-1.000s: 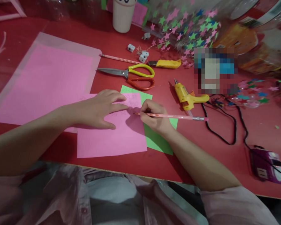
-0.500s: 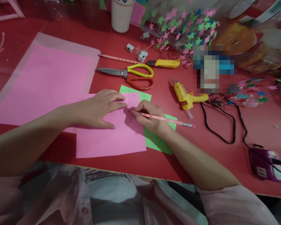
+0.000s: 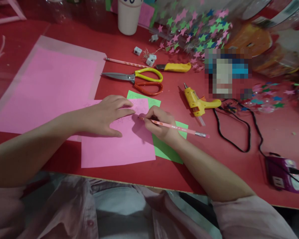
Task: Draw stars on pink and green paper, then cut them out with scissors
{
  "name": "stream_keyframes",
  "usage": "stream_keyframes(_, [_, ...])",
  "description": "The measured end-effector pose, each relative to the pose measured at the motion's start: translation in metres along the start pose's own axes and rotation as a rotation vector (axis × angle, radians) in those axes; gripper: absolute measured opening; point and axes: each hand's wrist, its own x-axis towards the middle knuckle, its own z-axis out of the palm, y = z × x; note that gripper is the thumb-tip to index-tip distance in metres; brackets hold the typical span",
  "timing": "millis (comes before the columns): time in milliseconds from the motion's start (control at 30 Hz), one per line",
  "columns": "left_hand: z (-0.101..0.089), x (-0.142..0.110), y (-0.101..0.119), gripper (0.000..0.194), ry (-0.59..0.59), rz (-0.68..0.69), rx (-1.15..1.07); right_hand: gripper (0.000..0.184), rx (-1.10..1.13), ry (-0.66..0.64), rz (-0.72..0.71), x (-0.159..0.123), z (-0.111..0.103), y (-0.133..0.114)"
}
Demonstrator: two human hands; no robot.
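A pink sheet of paper (image 3: 114, 149) lies near the table's front edge, with faint pencil lines, some star-shaped, across its upper part. My left hand (image 3: 107, 116) rests flat on it, fingers spread, covering some of the lines. My right hand (image 3: 161, 122) is closed around a pink patterned pencil (image 3: 174, 126). The pencil's point is at the paper just right of my left fingertips, and its eraser end sticks out to the right. Partly beneath the pink sheet and my right hand is a green sheet (image 3: 166, 151), also marked with faint lines near its top.
Beyond my hands lie scissors (image 3: 129, 77), a second pencil (image 3: 124, 62) and a yellow cutter (image 3: 176, 67). A yellow glue gun (image 3: 199, 101) with a black cord sits to the right. A larger pink sheet (image 3: 57, 86) is at left; a white cup (image 3: 129, 18) stands at the back.
The pencil and my right hand have shifted very slightly to the right. My left hand and the papers stay in place.
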Motion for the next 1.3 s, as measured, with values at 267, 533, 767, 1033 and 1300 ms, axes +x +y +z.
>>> stream_keyframes(267, [0.0000,0.0002,-0.0009,0.069,-0.003,0.009,0.003,0.016,-0.003,0.071,-0.005,-0.0017,0.0007,0.0004])
stream_keyframes(533, [0.0007,0.0001,-0.0018,0.071,-0.006,0.012,0.019,0.015,-0.031,0.098,0.011,0.0000,-0.0010,-0.0009])
stream_keyframes(767, [0.0004,0.0005,-0.0010,0.071,0.000,0.011,0.014,0.015,-0.046,0.105,0.018,0.0001,-0.0019,0.0009])
stream_keyframes(1033, [0.0003,0.0008,-0.0003,0.070,-0.004,0.004,0.004,0.017,-0.054,0.072,0.028,-0.0022,-0.0012,-0.0009])
stream_keyframes(1300, [0.0012,0.0001,-0.0014,0.068,0.007,0.016,-0.023,0.018,-0.086,-0.001,0.034,-0.0031,0.0006,-0.0055])
